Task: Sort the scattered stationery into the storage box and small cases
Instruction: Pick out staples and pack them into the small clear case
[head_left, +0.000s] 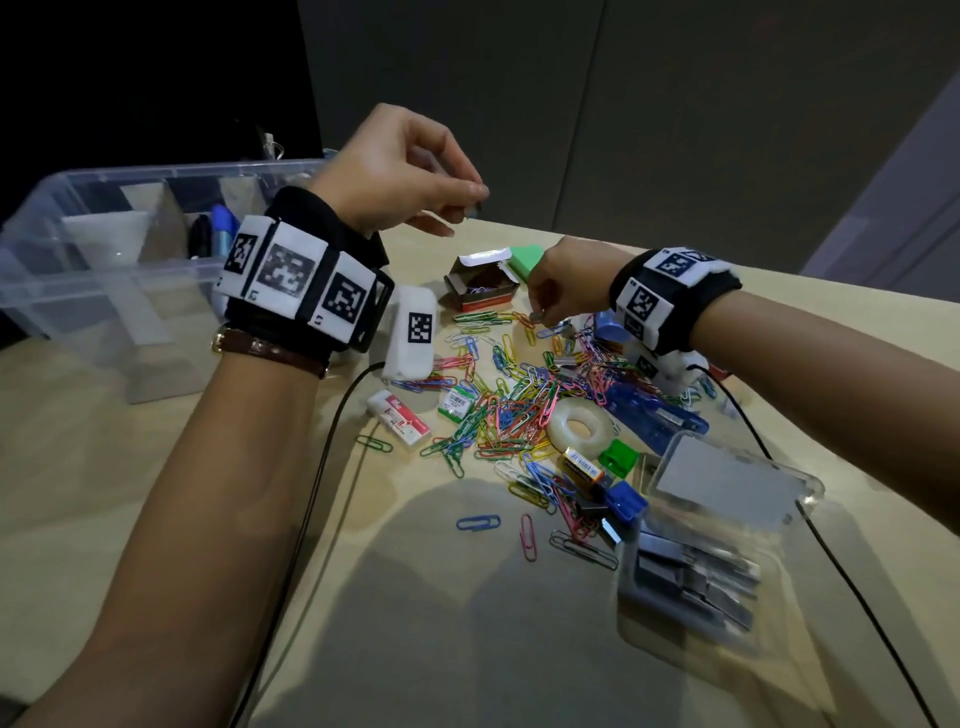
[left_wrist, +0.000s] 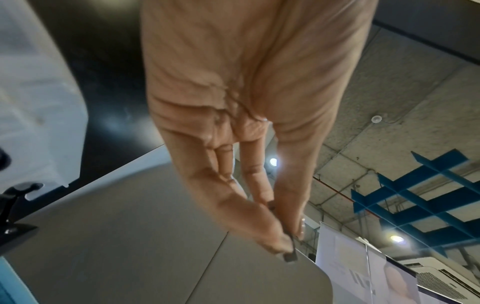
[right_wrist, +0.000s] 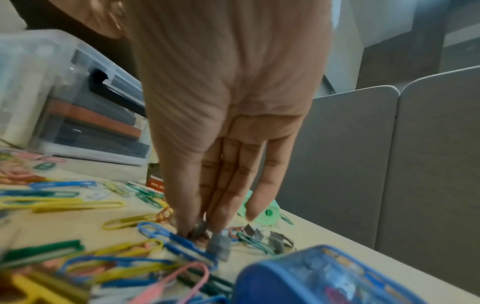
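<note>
My left hand (head_left: 470, 200) is raised above the table's far side and pinches a small grey staple strip (head_left: 475, 209) between thumb and fingertips; the left wrist view shows that hand (left_wrist: 292, 242) with the strip's dark end (left_wrist: 290, 257) sticking out below. My right hand (head_left: 537, 312) reaches down into the coloured paper clip pile (head_left: 509, 400), and the right wrist view has its fingertips (right_wrist: 182, 225) pinching another staple strip (right_wrist: 201, 227) on the table. More loose staple strips (right_wrist: 219, 244) lie beside it. A clear case (head_left: 701, 545) of staples stands front right.
A clear storage box (head_left: 104, 270) with dividers sits at the left. An open cardboard box (head_left: 480, 291) holds clips behind the pile. A tape roll (head_left: 579, 423), blue stapler (head_left: 654, 415), eraser (head_left: 400, 418), battery (head_left: 584, 465) and green sharpener (head_left: 618, 457) lie around.
</note>
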